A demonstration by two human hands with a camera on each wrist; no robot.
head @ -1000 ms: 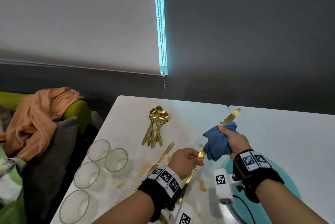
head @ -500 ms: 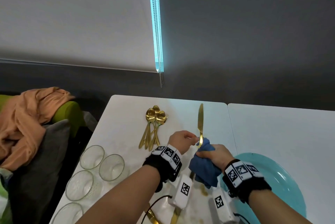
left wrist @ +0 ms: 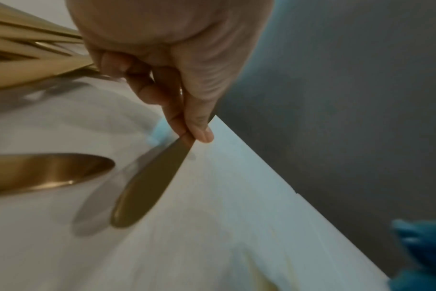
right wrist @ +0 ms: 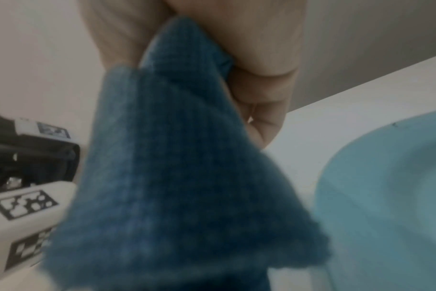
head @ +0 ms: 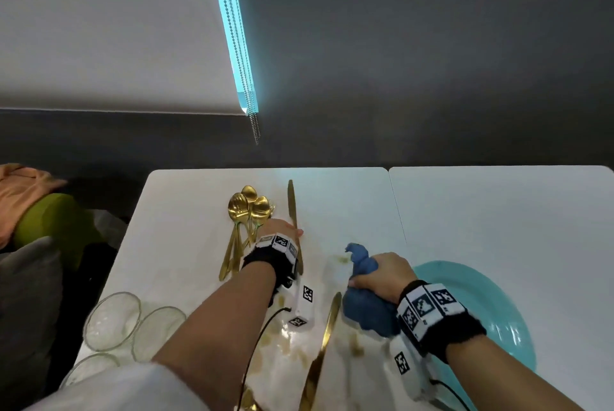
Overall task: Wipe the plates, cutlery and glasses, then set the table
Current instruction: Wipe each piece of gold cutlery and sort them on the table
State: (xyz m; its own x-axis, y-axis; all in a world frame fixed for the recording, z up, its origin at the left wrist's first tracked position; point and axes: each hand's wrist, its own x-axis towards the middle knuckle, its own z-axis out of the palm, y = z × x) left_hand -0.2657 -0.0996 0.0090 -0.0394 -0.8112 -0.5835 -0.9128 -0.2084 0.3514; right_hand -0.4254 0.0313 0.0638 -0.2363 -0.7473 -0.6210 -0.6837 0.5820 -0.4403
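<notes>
The left hand [head: 277, 231] pinches a gold knife [head: 292, 208] beside the spoons [head: 247, 208], while the right hand [head: 382, 272] clutches a blue cloth [head: 363, 307] near the plate [head: 498, 311].

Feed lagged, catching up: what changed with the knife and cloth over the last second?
The left hand carried the gold knife out of the blue cloth and down beside the spoons, pinching it. The right hand keeps gripping the cloth. Glasses and teal plate unmoved.
</notes>
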